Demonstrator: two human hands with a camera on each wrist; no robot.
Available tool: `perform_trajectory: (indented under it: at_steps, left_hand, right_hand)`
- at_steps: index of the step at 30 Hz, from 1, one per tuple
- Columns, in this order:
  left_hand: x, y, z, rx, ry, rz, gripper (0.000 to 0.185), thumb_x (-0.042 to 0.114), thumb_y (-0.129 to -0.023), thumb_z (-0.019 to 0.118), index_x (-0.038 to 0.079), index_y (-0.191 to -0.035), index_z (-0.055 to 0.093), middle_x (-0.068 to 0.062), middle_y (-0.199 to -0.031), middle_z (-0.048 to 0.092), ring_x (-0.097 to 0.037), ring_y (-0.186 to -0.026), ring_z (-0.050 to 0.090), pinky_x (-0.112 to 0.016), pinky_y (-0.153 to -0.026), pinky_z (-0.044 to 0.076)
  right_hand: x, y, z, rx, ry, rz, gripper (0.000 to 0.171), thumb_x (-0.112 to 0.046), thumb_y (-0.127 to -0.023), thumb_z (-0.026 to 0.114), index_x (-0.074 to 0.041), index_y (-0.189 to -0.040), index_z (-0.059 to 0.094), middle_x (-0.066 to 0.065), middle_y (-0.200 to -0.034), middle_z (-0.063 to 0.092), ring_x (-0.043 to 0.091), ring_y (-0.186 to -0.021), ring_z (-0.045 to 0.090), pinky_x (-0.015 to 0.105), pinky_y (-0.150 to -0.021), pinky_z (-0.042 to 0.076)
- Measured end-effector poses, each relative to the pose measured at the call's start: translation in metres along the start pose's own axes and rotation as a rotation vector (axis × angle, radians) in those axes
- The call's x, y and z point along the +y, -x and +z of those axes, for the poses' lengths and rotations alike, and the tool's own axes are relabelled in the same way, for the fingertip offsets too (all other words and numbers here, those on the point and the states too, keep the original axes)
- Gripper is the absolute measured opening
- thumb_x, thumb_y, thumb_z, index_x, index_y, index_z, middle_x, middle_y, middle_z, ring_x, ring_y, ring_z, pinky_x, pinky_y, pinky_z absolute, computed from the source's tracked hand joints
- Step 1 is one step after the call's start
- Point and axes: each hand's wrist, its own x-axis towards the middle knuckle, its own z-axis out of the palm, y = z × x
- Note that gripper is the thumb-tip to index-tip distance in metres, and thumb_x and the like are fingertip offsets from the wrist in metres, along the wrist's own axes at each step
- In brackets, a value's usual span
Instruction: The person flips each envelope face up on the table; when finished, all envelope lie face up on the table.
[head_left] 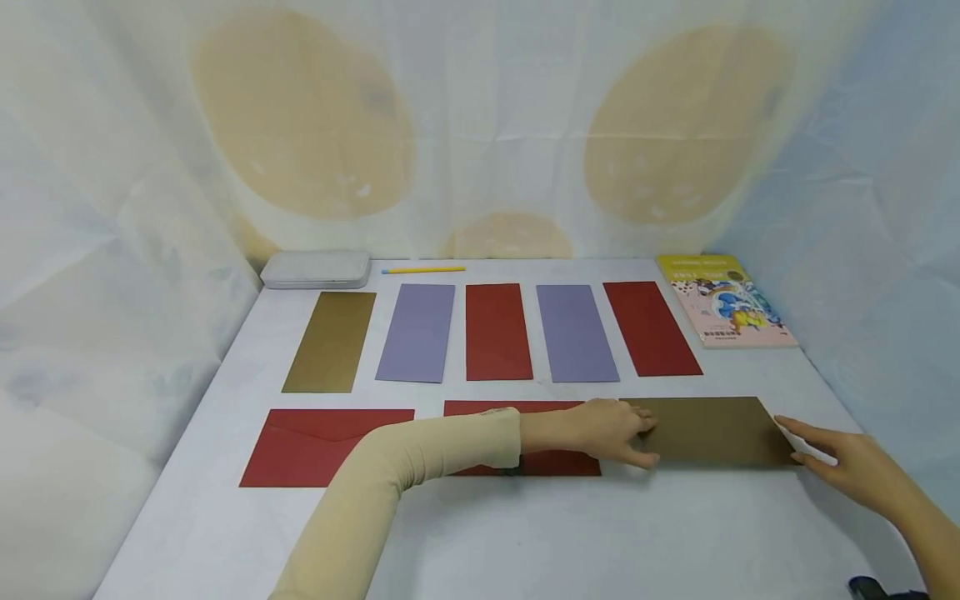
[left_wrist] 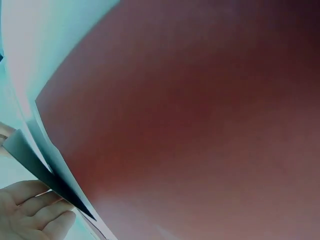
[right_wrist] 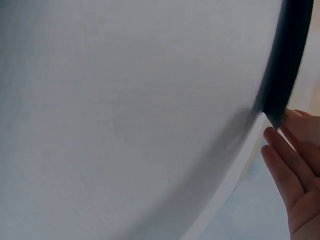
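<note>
Presently, the person's left hand [head_left: 600,429] is reaching across the near row and resting its fingertips on the left end of the gold envelope [head_left: 712,430], fingers fairly straight, grasping nothing. The right hand [head_left: 847,467] is lying flat at that envelope's right end, fingers extended, touching a white slip [head_left: 806,446] at its near right corner; no clench is showing. The gold envelope is lying flat at the right of the near row on the white table [head_left: 525,533]. Two red envelopes [head_left: 322,446] are lying to its left, the nearer one partly under the left forearm. Along the far row, five upright envelopes are lying well apart, with a book [head_left: 723,300] at far right.
</note>
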Motion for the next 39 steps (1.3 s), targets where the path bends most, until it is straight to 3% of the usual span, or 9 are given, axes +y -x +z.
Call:
perform_trajectory:
  at_steps: [6,10,13,15,19,29,34,36,39]
  left_hand:
    - [-0.001,0.004,-0.005,0.003,0.128,-0.017,0.061,0.054,-0.095,0.048,0.015,-0.142,0.05,0.007,-0.141,0.049,0.0,-0.124,0.048,-0.01,-0.086,0.042]
    - [-0.003,0.006,-0.006,0.028,0.221,-0.017,0.057,0.05,-0.096,0.049,0.014,-0.141,0.051,0.009,-0.136,0.054,0.006,-0.087,0.059,-0.009,-0.07,0.04]
    - [-0.005,0.009,-0.008,0.05,0.287,0.0,0.053,0.045,-0.098,0.048,0.013,-0.14,0.052,0.008,-0.104,0.069,0.004,-0.054,0.041,-0.011,-0.058,0.035]
    - [-0.006,0.011,-0.01,0.054,0.348,0.006,0.05,0.043,-0.1,0.046,0.013,-0.14,0.052,0.008,-0.075,0.065,-0.002,-0.045,0.026,-0.014,-0.052,0.031]
    - [-0.006,0.015,-0.014,0.053,0.473,-0.001,0.045,0.04,-0.102,0.042,0.017,-0.137,0.056,0.01,-0.064,0.061,0.0,-0.049,0.029,-0.013,-0.053,0.032]
    - [0.003,0.02,-0.024,0.047,0.679,-0.086,0.046,0.043,-0.102,0.041,0.013,-0.131,0.062,0.003,-0.095,0.071,0.007,-0.088,0.055,-0.01,-0.073,0.042]
    - [0.002,0.021,-0.021,0.087,0.726,-0.074,0.047,0.042,-0.102,0.04,0.012,-0.131,0.062,0.001,-0.064,0.055,0.002,-0.071,0.048,-0.012,-0.066,0.04]
    - [0.0,0.021,-0.019,0.151,0.704,-0.023,0.044,0.04,-0.103,0.041,0.014,-0.133,0.06,0.005,-0.076,0.064,0.009,-0.079,0.049,-0.009,-0.071,0.039]
    - [-0.004,0.021,-0.018,0.269,0.632,0.084,0.041,0.034,-0.102,0.048,0.017,-0.139,0.054,0.007,-0.109,0.069,0.006,-0.065,0.044,-0.009,-0.063,0.037]
  right_hand:
    - [-0.004,0.009,-0.007,-0.032,-0.099,0.135,0.07,0.012,-0.079,0.063,-0.022,-0.139,0.054,0.023,-0.109,0.067,-0.004,-0.057,0.042,0.023,-0.045,0.034]
    - [-0.005,0.012,-0.015,-0.058,-0.189,0.18,0.071,0.014,-0.08,0.056,-0.021,-0.141,0.052,-0.02,-0.122,0.056,-0.013,-0.074,0.049,0.024,-0.042,0.03]
    - [-0.005,0.014,-0.021,-0.051,-0.27,0.175,0.068,0.014,-0.083,0.055,-0.02,-0.142,0.051,-0.042,-0.118,0.038,-0.019,-0.088,0.05,0.02,-0.045,0.035]
    - [-0.006,0.013,-0.024,-0.04,-0.315,0.171,0.064,0.012,-0.086,0.058,-0.018,-0.142,0.05,-0.046,-0.119,0.036,-0.022,-0.092,0.048,0.013,-0.053,0.041]
    - [-0.01,0.008,-0.032,-0.027,-0.339,0.231,0.051,-0.008,-0.092,0.065,-0.007,-0.141,0.05,-0.039,-0.116,0.045,-0.028,-0.097,0.04,0.003,-0.066,0.042]
    - [-0.015,-0.004,-0.046,0.038,-0.233,0.355,0.045,-0.028,-0.093,0.066,0.003,-0.125,0.062,-0.044,-0.1,0.043,-0.034,-0.087,0.031,0.003,-0.059,0.037]
    - [-0.018,-0.011,-0.046,0.051,-0.188,0.346,0.04,-0.025,-0.093,0.066,0.007,-0.117,0.066,-0.012,-0.105,0.066,-0.032,-0.084,0.031,0.004,-0.057,0.04]
    - [-0.02,-0.014,-0.045,0.044,-0.174,0.345,0.039,-0.025,-0.094,0.066,0.007,-0.116,0.065,0.012,-0.109,0.069,-0.018,-0.084,0.052,0.006,-0.056,0.042]
    - [-0.021,-0.018,-0.043,0.021,-0.166,0.352,0.041,-0.026,-0.095,0.064,0.008,-0.118,0.064,0.033,-0.117,0.06,0.025,-0.096,0.064,0.012,-0.056,0.047]
